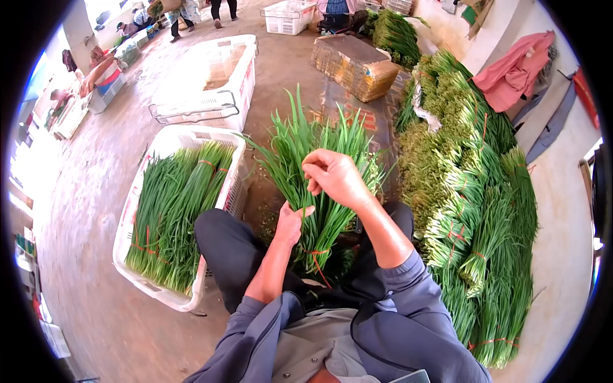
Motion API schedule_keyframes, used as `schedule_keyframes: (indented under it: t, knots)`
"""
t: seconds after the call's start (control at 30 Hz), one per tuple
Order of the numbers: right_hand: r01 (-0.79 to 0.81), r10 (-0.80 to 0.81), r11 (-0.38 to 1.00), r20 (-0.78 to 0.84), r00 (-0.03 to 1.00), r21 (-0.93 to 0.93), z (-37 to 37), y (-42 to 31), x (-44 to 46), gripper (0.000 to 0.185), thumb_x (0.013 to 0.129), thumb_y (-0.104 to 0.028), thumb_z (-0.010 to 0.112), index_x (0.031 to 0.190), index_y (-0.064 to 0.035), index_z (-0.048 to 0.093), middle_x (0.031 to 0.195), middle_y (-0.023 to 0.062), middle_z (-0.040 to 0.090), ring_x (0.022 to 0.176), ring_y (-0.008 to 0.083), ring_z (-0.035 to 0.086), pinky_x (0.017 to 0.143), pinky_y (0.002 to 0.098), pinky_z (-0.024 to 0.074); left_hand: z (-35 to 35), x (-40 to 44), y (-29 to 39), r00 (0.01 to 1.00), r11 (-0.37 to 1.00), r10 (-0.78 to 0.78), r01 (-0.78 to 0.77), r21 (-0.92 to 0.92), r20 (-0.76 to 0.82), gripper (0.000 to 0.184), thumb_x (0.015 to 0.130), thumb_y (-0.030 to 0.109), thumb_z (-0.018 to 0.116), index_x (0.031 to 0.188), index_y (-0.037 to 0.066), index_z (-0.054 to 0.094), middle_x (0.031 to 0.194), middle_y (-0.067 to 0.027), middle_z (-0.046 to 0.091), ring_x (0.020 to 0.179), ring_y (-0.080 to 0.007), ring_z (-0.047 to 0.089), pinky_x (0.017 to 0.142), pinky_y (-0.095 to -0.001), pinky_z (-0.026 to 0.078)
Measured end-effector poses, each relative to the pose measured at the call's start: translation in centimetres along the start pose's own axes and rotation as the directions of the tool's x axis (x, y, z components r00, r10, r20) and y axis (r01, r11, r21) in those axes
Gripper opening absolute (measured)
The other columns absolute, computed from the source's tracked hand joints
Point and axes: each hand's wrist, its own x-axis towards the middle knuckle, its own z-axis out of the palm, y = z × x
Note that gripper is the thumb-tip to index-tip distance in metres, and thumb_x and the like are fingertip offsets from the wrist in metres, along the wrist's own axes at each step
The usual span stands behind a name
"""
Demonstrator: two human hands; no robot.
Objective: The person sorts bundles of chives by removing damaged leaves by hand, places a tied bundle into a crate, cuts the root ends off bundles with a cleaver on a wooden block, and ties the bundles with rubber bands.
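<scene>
Left grip (291, 223): closed around the leafy bunch (319, 220) from its left side, thumb laid across the stalks.
Right grip (337, 180): raised over the bunch's right side, fingers curled in and thumb drawn close to them; I cannot tell whether a leaf is pinched there.
Leafy bunch: between the knees, long green tips fanned up and away from the body, lower end near the lap.
Red tie (317, 252): around the lower part of the bunch, one loose end hanging down.
Near crate (237, 185): white plastic, beside the left knee, filled with green bundles (182, 214) banded in red.
Far crate (246, 83): also white, just beyond the near one, a wire handle (198, 116) at its closer end.
Taped box (354, 64): brown, on the floor (96, 242) ahead of the bunch.
Right-hand heap (472, 198): many tied green bundles piled along the wall, pale ends showing.
Pink garment (516, 71): hung on the wall above the heap.
</scene>
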Motion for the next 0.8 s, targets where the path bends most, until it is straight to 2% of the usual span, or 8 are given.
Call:
schedule_keyframes:
  t: [0.13,0.2,0.27,0.33,0.43,0.53,0.73,0.8]
  knots:
    - [-0.032,0.032,0.997,-0.002,0.999,-0.069,1.5,1.1,1.0,0.015,0.100,-0.011,0.063,0.104,0.0028,0.065,0.079,0.0059,0.066,0.061,0.0108,0.066,0.052,0.0249,0.0545,0.0,0.1,-0.1,0.998,0.999,0.045,-0.045,0.012,-0.034,0.057,0.076,-0.010,0.073,0.128,0.006,0.058,0.119,0.0019,0.062,0.105,-0.0124,0.061,0.090,-0.0293,0.052]
    - [-0.152,0.135,0.979,0.127,0.983,0.133,1.8,2.2,1.9,0.017,0.102,-0.014,0.061,0.102,0.0024,0.065,0.078,0.0055,0.066,0.060,0.0113,0.065,0.053,0.0250,0.0548,-0.3,0.2,-0.3,0.995,0.995,0.083,-0.080,0.063,-0.058,0.056,0.076,-0.011,0.073,0.127,0.006,0.058,0.117,0.0023,0.062,0.101,-0.0122,0.061,0.087,-0.0291,0.051]
    - [-0.166,0.151,0.939,0.071,0.986,0.302,1.5,3.1,2.4,0.018,0.104,-0.016,0.057,0.095,-0.0018,0.064,0.077,0.0039,0.065,0.059,0.0104,0.063,0.053,0.0247,0.0537,-0.2,-0.1,-0.2,0.996,0.997,0.073,-0.071,0.039,-0.056,0.055,0.076,-0.012,0.072,0.126,0.006,0.058,0.114,0.0014,0.064,0.096,-0.0120,0.062,0.085,-0.0290,0.051]
    - [-0.028,0.039,0.866,-0.011,0.999,0.500,0.7,3.3,2.4,0.022,0.105,-0.019,0.055,0.092,-0.0039,0.063,0.074,0.0023,0.063,0.057,0.0093,0.059,0.051,0.0239,0.0512,0.1,0.0,0.0,0.992,0.992,0.113,-0.109,0.068,-0.056,0.044,0.080,-0.013,0.071,0.119,0.004,0.060,0.105,-0.0013,0.067,0.092,-0.0122,0.065,0.083,-0.0271,0.052]
    - [0.004,0.006,0.986,-0.060,0.998,0.169,0.8,1.9,2.0,0.018,0.103,-0.016,0.057,0.097,-0.0007,0.065,0.077,0.0043,0.064,0.060,0.0101,0.062,0.054,0.0247,0.0529,0.8,-0.3,0.3,0.991,0.992,0.125,-0.123,0.037,-0.054,0.045,0.080,-0.013,0.071,0.121,0.003,0.059,0.104,-0.0031,0.068,0.088,-0.0137,0.066,0.078,-0.0289,0.055]
    - [0.042,-0.048,0.987,-0.033,0.998,-0.158,2.2,1.8,2.5,0.020,0.099,-0.009,0.061,0.111,0.0063,0.066,0.083,0.0078,0.069,0.064,0.0117,0.067,0.056,0.0268,0.0562,0.8,-0.1,-0.1,0.995,0.996,0.093,-0.092,0.017,-0.032,0.045,0.080,-0.012,0.072,0.121,0.003,0.059,0.103,-0.0031,0.068,0.083,-0.0135,0.066,0.074,-0.0298,0.056]
    - [0.004,0.015,0.933,0.051,0.999,-0.359,3.2,2.8,3.9,0.017,0.097,-0.013,0.063,0.105,0.0018,0.068,0.078,0.0078,0.068,0.060,0.0126,0.065,0.052,0.0294,0.0539,0.0,0.5,-0.7,0.994,0.993,0.093,-0.088,0.083,-0.063,0.043,0.080,-0.011,0.072,0.119,0.003,0.060,0.100,-0.0022,0.068,0.080,-0.0113,0.064,0.072,-0.0282,0.054]
    - [-0.037,0.036,0.985,-0.004,0.999,-0.170,3.1,3.2,4.0,0.016,0.097,-0.015,0.065,0.100,-0.0001,0.068,0.076,0.0046,0.066,0.058,0.0102,0.062,0.050,0.0269,0.0508,-0.1,0.5,-0.7,0.992,0.989,0.109,-0.102,0.109,-0.063,0.042,0.080,-0.010,0.072,0.119,0.003,0.061,0.100,-0.0019,0.068,0.080,-0.0109,0.063,0.072,-0.0275,0.054]
